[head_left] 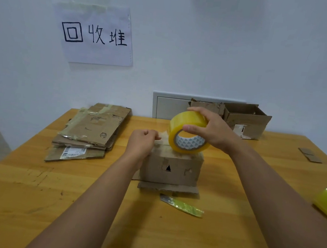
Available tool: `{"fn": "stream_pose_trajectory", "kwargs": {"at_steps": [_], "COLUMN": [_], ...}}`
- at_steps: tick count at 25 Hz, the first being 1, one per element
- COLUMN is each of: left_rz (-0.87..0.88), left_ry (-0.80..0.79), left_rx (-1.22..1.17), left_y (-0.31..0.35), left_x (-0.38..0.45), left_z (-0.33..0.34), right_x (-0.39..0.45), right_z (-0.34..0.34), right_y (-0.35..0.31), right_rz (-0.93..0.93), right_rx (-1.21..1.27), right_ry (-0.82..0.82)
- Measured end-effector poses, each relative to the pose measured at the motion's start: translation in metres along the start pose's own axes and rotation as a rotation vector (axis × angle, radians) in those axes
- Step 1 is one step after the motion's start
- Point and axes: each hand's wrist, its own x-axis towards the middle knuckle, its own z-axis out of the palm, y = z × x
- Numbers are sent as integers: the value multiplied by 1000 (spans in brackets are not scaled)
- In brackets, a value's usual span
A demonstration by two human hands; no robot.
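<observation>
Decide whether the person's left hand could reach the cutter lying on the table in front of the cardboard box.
Probably yes: the cutter lies uncovered on the table, nothing across it. The left hand, though, pinches the tape end and would have to let go first.

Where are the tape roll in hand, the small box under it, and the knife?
tape roll [175, 123], head view, on its yellow outer band.
small box [171, 170], head view, on its front face.
knife [189, 208], head view, on its handle.
</observation>
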Motion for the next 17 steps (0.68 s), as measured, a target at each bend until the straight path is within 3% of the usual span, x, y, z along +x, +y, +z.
{"fn": "stream_pose_trajectory", "kwargs": {"at_steps": [7,11,14,17], "left_rz": [-14,-7,-34,-71], "left_ry": [50,101,121,107], "left_rx": [-95,-117,-152,-339], "left_y": [1,-2,-9,-19], "left_x": [3,8,15,26], "left_z": [2,2,-9,-28], "right_x": [-17,-27,-21,-15], "right_z": [17,25,28,32], "right_y": [28,40,40,32], "right_rz": [-4,-27,-18,-24], "right_rx": [156,254,139,12], "right_ry": [166,78,120,205]}}
